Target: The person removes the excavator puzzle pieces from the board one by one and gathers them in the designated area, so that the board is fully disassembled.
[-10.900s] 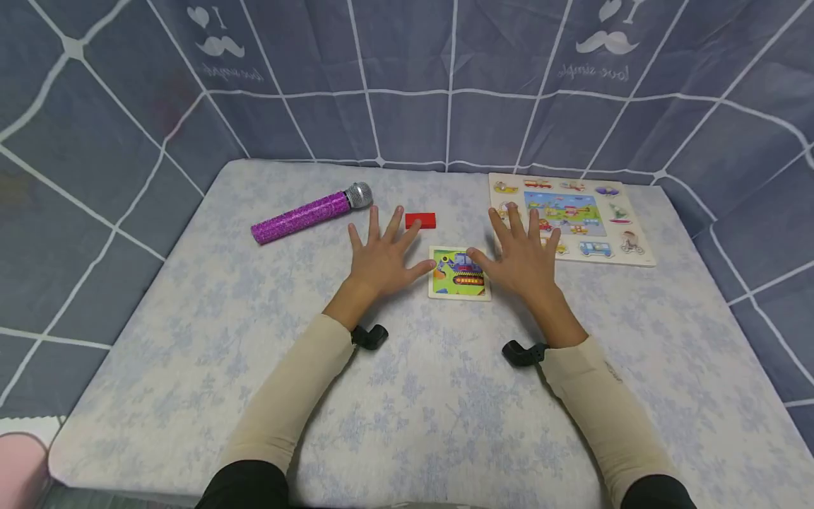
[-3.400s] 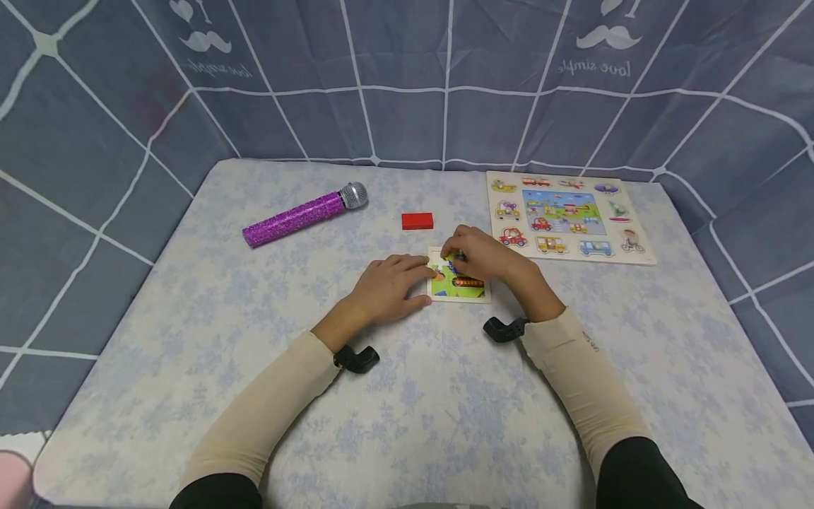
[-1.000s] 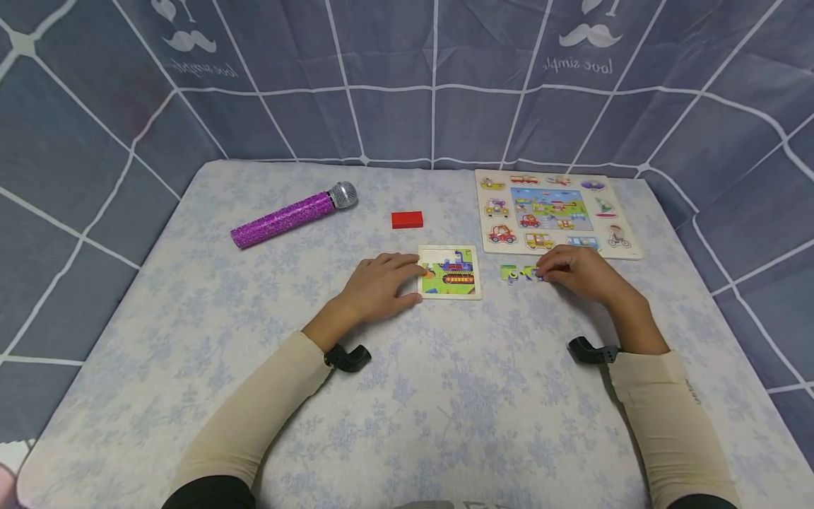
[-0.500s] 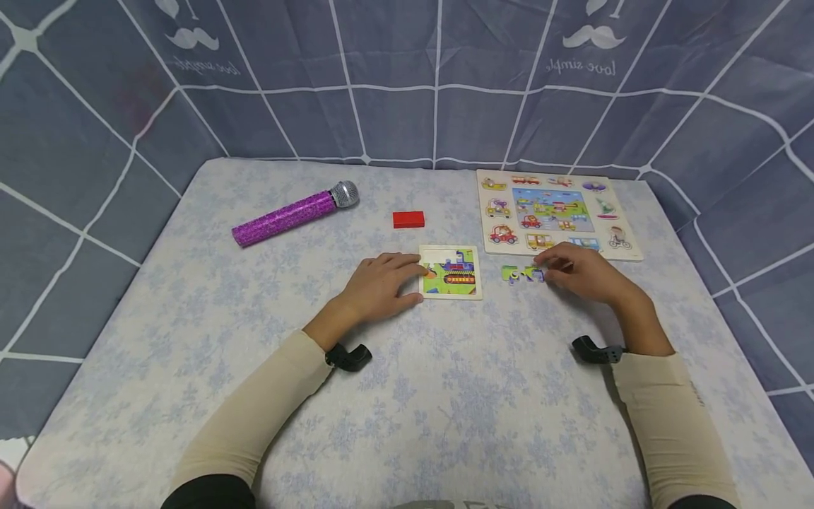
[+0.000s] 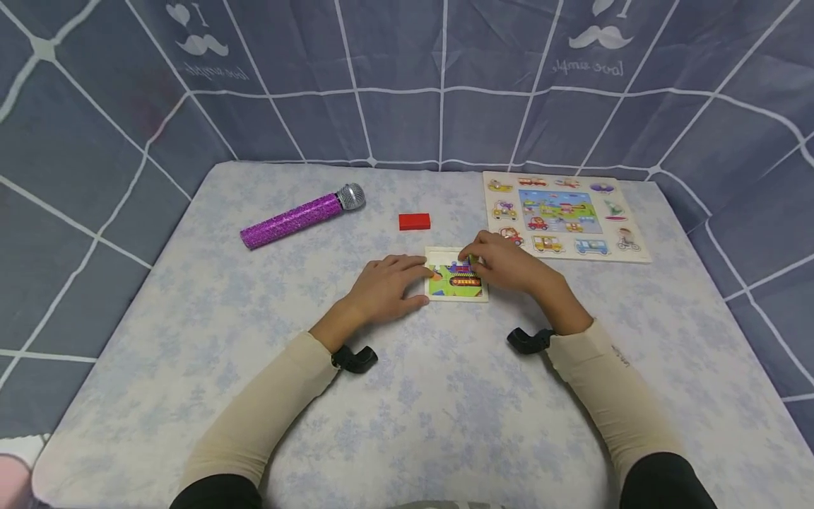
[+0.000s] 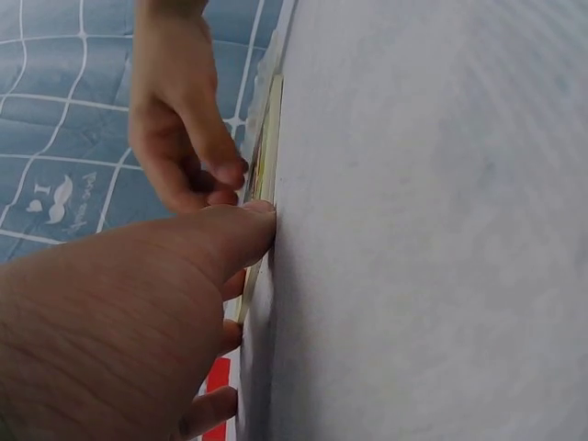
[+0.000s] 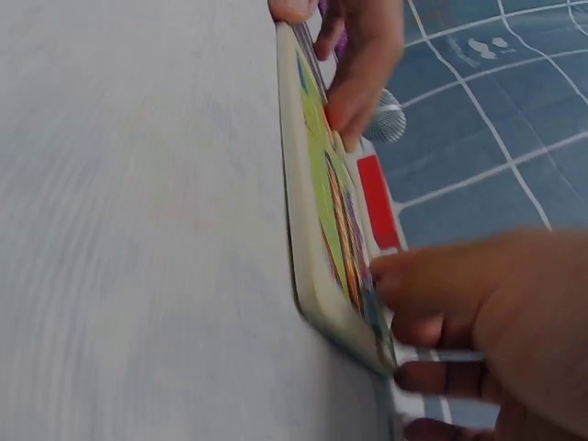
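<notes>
Though incomplete, puzzle (image 5: 450, 288) under right fingers (image 5: 478, 249)

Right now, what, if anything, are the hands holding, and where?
The left hand holds the puzzle by its left edge. The right hand seems to pinch a piece; exactly where is unclear.

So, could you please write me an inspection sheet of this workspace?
Surface: pale tablecloth with a blue pattern.
Job's things: small puzzle, its top partly unfilled; a green piece, mostly hidden by fingers.
Clutter: purple microphone at the left, red block beyond the puzzle, picture board at the far right.
Hands: left hand touches the puzzle's left edge; right hand appears to pinch the piece near its upper right corner.
Cables: nothing seen.
Surroundings: blue-grey curtain with white lines; pink object at lower left, cut off.
</notes>
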`<action>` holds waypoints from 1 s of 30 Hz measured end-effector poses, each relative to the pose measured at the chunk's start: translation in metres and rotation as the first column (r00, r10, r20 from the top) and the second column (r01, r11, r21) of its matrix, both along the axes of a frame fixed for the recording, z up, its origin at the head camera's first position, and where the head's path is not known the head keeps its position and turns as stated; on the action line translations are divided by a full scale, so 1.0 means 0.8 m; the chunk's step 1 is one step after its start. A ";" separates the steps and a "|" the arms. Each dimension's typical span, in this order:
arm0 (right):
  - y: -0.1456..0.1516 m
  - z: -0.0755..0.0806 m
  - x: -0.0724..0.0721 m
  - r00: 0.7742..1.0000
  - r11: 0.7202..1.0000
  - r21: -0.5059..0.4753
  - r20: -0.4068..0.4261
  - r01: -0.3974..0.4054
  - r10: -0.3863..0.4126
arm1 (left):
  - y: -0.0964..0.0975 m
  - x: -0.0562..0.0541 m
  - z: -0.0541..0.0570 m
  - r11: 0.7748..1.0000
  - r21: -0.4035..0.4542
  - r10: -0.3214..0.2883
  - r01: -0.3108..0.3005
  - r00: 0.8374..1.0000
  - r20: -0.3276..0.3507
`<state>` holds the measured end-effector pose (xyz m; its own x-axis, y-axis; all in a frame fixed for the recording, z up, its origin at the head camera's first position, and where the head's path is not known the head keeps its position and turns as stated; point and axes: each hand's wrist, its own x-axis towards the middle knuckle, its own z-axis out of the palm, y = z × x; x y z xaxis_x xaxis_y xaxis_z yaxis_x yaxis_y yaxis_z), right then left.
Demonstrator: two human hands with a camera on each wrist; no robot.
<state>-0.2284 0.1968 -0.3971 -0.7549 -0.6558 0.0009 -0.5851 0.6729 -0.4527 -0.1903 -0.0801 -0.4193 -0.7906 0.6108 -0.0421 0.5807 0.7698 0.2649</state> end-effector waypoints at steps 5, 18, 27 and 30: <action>-0.007 -0.006 -0.003 0.999 0.998 0.058 -0.028 0.032 -0.030 | 0.003 0.000 -0.003 1.000 -0.007 -0.008 0.008 1.000 -0.009; -0.004 -0.008 -0.008 1.000 0.999 -0.035 0.005 0.016 -0.016 | -0.002 0.000 -0.001 1.000 0.001 -0.002 0.002 1.000 -0.016; -0.003 -0.006 -0.007 1.000 0.997 -0.071 0.025 0.017 -0.015 | -0.001 0.000 -0.001 1.000 -0.003 -0.003 0.003 1.000 -0.019; -0.005 -0.009 -0.005 0.998 0.997 -0.042 0.001 0.058 -0.058 | -0.001 0.000 -0.002 1.000 0.007 -0.008 0.008 1.000 -0.021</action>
<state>-0.2322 0.1926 -0.4040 -0.7914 -0.6107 0.0276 -0.5462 0.6860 -0.4807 -0.1907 -0.0811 -0.4210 -0.7863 0.6175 -0.0210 0.5924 0.7631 0.2582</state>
